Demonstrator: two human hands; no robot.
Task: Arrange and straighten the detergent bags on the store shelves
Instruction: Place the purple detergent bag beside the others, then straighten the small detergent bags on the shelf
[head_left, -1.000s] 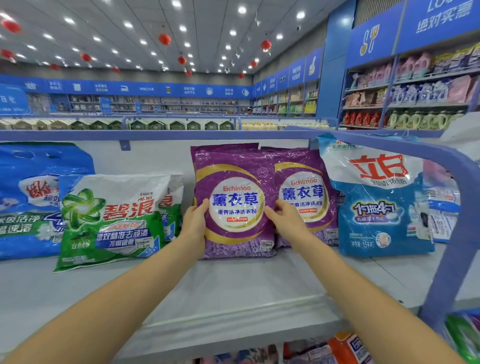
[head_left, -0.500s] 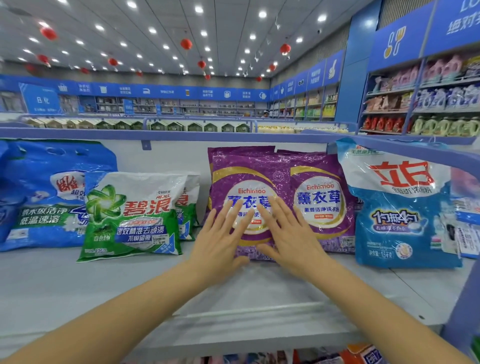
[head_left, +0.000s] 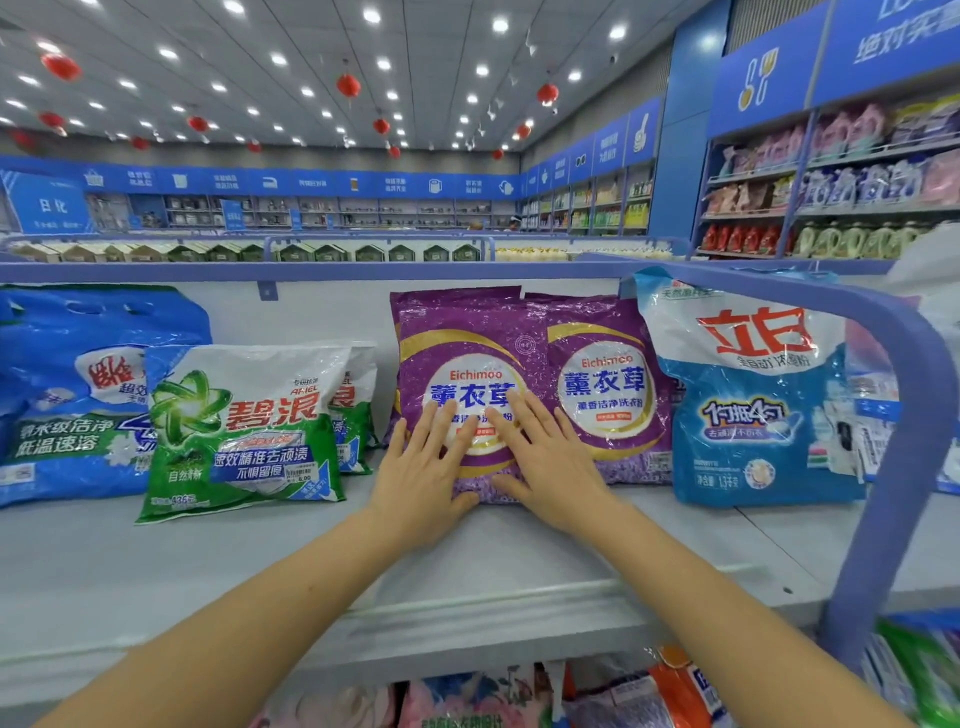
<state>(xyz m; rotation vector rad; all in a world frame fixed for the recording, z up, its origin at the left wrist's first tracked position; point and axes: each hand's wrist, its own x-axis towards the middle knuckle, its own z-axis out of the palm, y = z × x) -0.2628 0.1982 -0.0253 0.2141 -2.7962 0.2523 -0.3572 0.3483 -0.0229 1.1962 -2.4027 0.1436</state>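
The glossy purple plastic detergent bag (head_left: 467, 338), upright on the grey shelf (head_left: 467, 561), is pressed by the flat left hand (head_left: 421, 467) and right hand (head_left: 550, 467); if pushed unevenly, it may be slumped or skewed

Red lanterns (head_left: 348, 84) under a spotlit ceiling (head_left: 431, 49), blue wall signs (head_left: 311, 183), green house-shaped boxes (head_left: 332, 253) beyond

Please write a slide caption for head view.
The left hand and right hand press flat on the front purple detergent bag on the shelf.
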